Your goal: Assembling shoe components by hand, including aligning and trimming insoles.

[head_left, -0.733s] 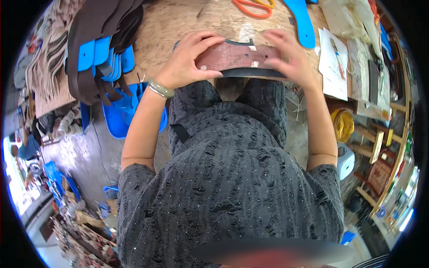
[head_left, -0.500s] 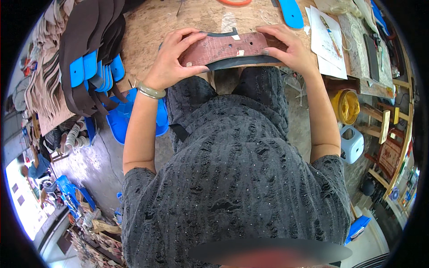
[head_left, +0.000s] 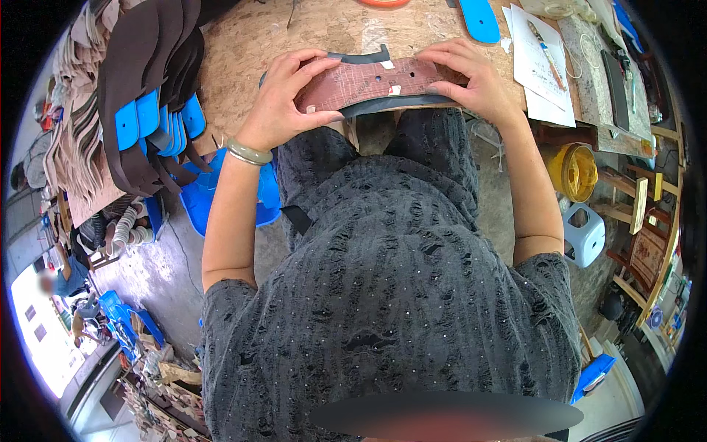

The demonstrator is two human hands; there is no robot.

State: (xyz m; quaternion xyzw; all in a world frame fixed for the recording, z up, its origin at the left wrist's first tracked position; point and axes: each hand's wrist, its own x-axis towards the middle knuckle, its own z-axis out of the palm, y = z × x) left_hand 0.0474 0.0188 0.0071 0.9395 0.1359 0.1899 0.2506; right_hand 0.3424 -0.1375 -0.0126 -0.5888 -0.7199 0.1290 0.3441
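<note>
A reddish-brown, insole-shaped board (head_left: 364, 81) with two small holes and little white patches lies across the near edge of the workbench. Dark grey sheet material (head_left: 401, 102) shows along its near edge, and a narrow dark strip sticks out beyond its far edge. My left hand (head_left: 287, 92), with a bangle at the wrist, grips the board's left end, thumb on the near side and fingers on the far side. Around the right end my right hand (head_left: 475, 79) is closed the same way. Its fingers partly hide that end.
Stacked dark brown sole-shaped pieces (head_left: 140, 51) with blue ends lie at the left, beside beige pieces (head_left: 77, 158). One blue insole piece (head_left: 480, 20) is at the far right. Written paper sheets (head_left: 537, 66) with a pen lie right. A yellow bucket (head_left: 573, 173) and pale stool (head_left: 584, 236) stand below.
Both hands keep their hold on the board almost unchanged; the right hand's fingers have shifted slightly left along its end. The surroundings have shifted slightly in view.
</note>
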